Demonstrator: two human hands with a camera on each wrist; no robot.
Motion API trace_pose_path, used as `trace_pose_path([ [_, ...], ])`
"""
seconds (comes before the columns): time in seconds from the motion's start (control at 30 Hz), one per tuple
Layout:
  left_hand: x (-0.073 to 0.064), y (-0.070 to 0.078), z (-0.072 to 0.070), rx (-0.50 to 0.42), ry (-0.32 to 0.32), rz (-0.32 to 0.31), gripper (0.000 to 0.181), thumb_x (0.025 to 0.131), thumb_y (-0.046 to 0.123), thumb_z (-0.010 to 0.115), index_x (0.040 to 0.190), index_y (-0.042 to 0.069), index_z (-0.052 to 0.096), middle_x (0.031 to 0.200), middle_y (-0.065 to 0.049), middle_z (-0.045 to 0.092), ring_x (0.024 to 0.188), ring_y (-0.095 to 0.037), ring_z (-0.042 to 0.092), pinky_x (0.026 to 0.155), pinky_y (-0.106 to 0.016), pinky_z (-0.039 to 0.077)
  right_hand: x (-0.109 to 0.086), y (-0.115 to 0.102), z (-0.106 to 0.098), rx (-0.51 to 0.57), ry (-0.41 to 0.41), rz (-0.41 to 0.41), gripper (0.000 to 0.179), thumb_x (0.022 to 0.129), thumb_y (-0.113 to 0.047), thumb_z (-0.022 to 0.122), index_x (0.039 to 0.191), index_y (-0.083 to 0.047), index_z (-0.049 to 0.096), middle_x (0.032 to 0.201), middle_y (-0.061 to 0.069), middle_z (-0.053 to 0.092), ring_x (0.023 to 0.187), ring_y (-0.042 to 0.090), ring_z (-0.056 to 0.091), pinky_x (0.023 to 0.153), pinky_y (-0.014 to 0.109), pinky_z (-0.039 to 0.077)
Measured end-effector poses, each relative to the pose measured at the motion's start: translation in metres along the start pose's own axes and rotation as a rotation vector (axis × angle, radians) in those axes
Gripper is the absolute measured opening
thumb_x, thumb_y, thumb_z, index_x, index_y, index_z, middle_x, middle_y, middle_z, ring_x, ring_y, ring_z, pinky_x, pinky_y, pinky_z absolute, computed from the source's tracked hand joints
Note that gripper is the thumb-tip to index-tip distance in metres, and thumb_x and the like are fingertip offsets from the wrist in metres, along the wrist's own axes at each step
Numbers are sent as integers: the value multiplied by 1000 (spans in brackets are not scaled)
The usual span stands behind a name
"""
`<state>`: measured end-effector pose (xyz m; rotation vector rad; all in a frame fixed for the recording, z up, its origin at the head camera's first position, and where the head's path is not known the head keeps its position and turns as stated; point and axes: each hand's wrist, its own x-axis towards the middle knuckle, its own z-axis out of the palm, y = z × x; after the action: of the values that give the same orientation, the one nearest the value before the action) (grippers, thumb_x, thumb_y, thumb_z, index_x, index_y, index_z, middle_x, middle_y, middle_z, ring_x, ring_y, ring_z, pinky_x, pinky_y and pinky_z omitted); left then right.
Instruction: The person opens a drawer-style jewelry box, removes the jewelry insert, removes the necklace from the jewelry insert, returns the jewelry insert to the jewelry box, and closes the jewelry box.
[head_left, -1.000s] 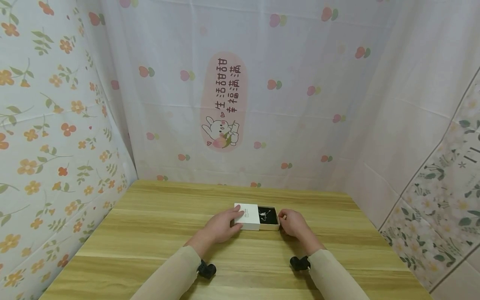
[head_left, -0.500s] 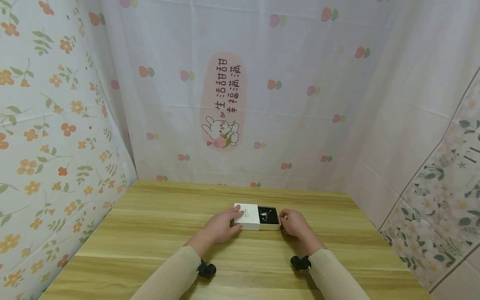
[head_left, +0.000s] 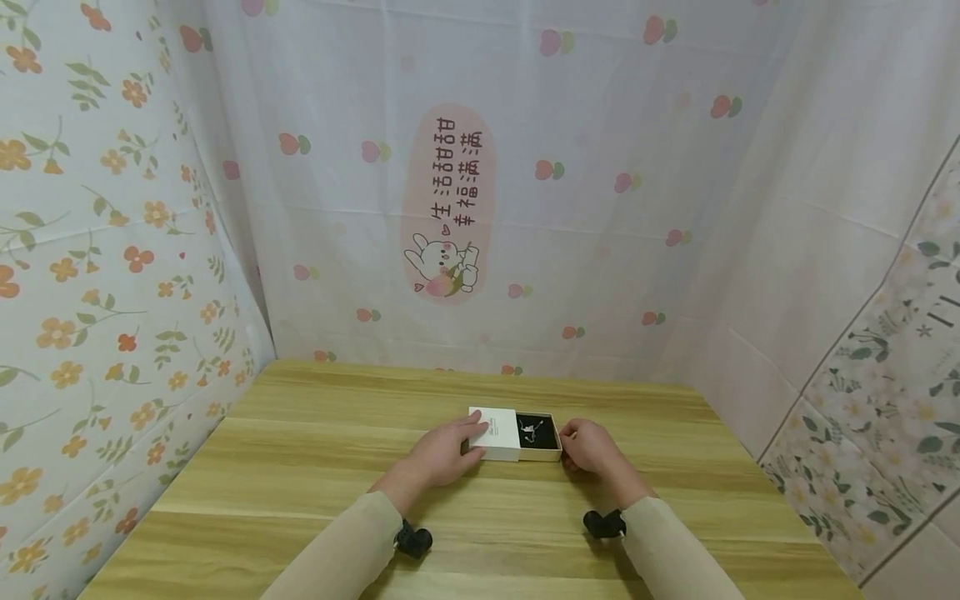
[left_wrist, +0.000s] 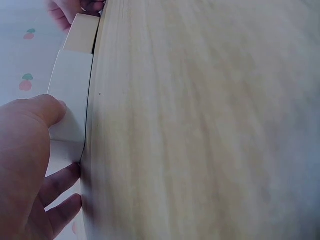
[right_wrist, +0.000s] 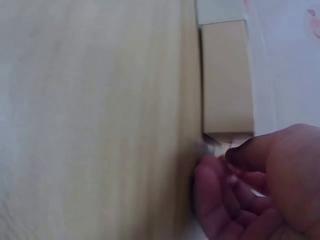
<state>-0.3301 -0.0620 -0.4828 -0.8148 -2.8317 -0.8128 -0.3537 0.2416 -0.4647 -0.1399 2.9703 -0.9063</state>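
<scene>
A small sliding box lies on the wooden table (head_left: 300, 467). Its white sleeve (head_left: 497, 433) is on the left, and its beige drawer (head_left: 559, 454) sticks out to the right. The drawer's black lining holds a small silver piece (head_left: 530, 430). My left hand (head_left: 442, 454) grips the sleeve's left end, with the thumb on the sleeve (left_wrist: 70, 95) and the fingers curled at its end. My right hand (head_left: 590, 446) pinches the drawer's right end. In the right wrist view the curled fingers (right_wrist: 250, 155) meet the drawer (right_wrist: 227, 75) at its end.
Patterned plastic curtains (head_left: 480, 208) close the table in at the back, left and right. A tiled wall (head_left: 885, 400) shows at the right. Bare wood (head_left: 525, 533) lies in front of the box, between my forearms.
The drawer has slid slightly further out to the right with my right hand. The left hand and sleeve have stayed put.
</scene>
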Motion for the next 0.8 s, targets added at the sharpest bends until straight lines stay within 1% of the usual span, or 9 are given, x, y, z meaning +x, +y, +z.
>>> trace_pose_path([
  [0.1, 0, 1, 0, 3, 2, 1, 52, 110, 27, 67, 159, 11, 60, 172, -14, 49, 155, -37, 53, 124, -54, 48, 2, 1, -5, -13, 12, 4, 21, 109, -10, 57, 116, 3, 72, 80, 7, 72, 64, 17, 67, 63, 32, 57],
  [0.17, 0, 1, 0, 1, 3, -3, 52, 110, 27, 67, 159, 11, 60, 172, -14, 48, 155, -37, 53, 124, -54, 48, 3, 2, -7, -40, 43, -14, 25, 109, -12, 55, 119, 4, 71, 85, 10, 73, 67, 19, 66, 65, 35, 57],
  [0.3, 0, 2, -1, 1, -2, -11, 52, 110, 28, 67, 160, 12, 59, 172, -13, 48, 155, -37, 52, 125, -55, 47, 7, -1, -9, -80, 97, -56, 29, 110, -17, 56, 126, 1, 71, 98, 12, 76, 77, 20, 67, 72, 37, 56],
  [0.37, 0, 2, -2, 5, 0, -9, 53, 110, 28, 67, 159, 11, 59, 172, -14, 48, 155, -37, 53, 124, -55, 47, 9, -4, -8, -80, 107, -69, 30, 110, -17, 56, 130, -1, 71, 101, 11, 77, 80, 19, 66, 74, 38, 55],
  [0.43, 0, 3, -1, 9, 2, -7, 53, 110, 28, 67, 159, 11, 59, 172, -14, 48, 155, -37, 53, 124, -55, 47, 11, -7, -7, -89, 116, -91, 29, 109, -15, 58, 130, -2, 72, 99, 10, 75, 79, 20, 65, 74, 39, 55],
  [0.6, 0, 1, 1, 11, 0, -10, 53, 110, 28, 67, 159, 12, 59, 172, -13, 48, 155, -37, 53, 124, -55, 47, 16, -13, -1, -222, 155, -145, 24, 104, -11, 63, 124, -7, 75, 97, 8, 71, 85, 22, 65, 79, 44, 57],
  [0.7, 0, 1, 1, 9, -2, -13, 53, 110, 29, 68, 160, 13, 59, 172, -13, 48, 156, -36, 52, 125, -55, 47, 17, -16, 3, -288, 161, -140, 23, 103, -12, 67, 124, -9, 76, 103, 10, 73, 90, 23, 67, 83, 46, 60],
  [0.8, 0, 1, 1, 5, -2, -16, 53, 110, 30, 68, 160, 13, 59, 173, -13, 48, 155, -37, 52, 124, -55, 47, 15, -20, 5, -338, 154, -128, 26, 102, -13, 72, 127, -8, 76, 113, 15, 74, 95, 27, 71, 86, 49, 62],
])
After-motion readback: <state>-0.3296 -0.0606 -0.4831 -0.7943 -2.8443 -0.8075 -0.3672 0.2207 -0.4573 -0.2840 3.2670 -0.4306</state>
